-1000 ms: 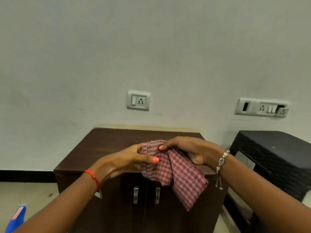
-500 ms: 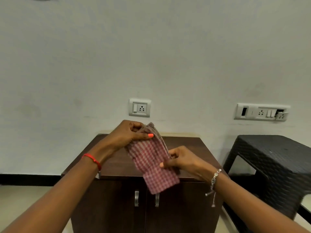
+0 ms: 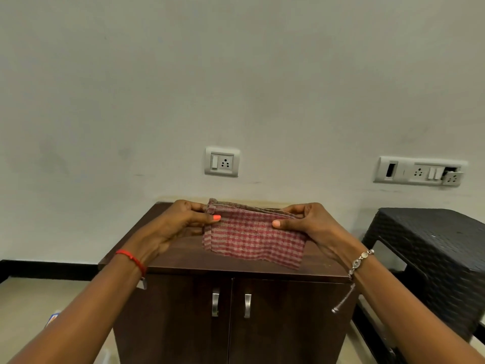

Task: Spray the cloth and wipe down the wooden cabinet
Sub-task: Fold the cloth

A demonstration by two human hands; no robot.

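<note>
You hold the folded red-checked cloth [image 3: 253, 239] stretched between both hands above the top of the wooden cabinet [image 3: 236, 298], your left hand [image 3: 181, 224] pinching its left upper corner and your right hand [image 3: 309, 224] pinching its right upper corner, thumbs pressed on the front.

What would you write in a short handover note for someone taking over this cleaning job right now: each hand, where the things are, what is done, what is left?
Left hand: pinching the left end of the checked cloth.
Right hand: pinching its right end.
The cloth is folded in layers and held stretched above the top of the wooden cabinet; its lower edge hangs near the surface.
No spray bottle is in view.
Done: the cloth is folded. Whether it has been sprayed cannot be told.
Left: spray the cloth if needed, then wipe the top and the two doors.
</note>
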